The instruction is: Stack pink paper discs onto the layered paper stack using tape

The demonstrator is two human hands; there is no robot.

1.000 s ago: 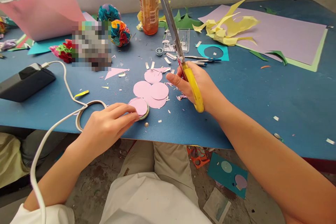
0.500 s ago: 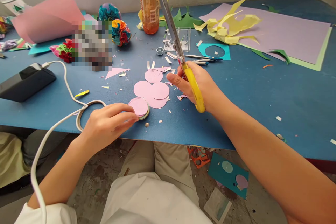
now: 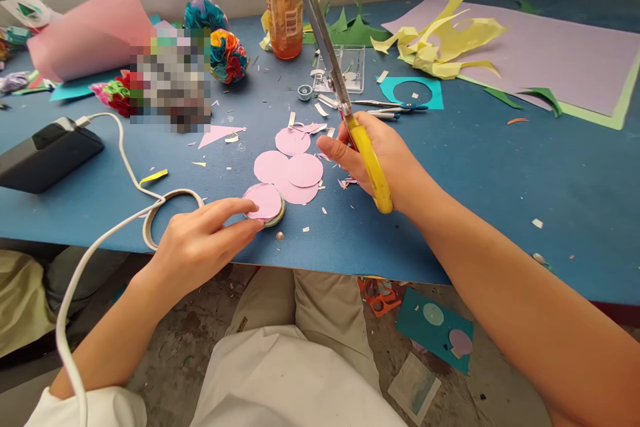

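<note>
The left hand (image 3: 200,250) lies flat with fingers stretched forward, while the right hand (image 3: 380,160) is curled closed, forearm angled inward.

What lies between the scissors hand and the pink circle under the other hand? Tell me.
Three loose pink circles lie flat on the table between the right hand and the pink circle that the left hand touches. Nothing upright blocks the way.

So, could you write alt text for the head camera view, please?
The right hand holds yellow-handled scissors upright over a blue table, while the left hand touches a pink paper circle beside four more pink circles.
</note>
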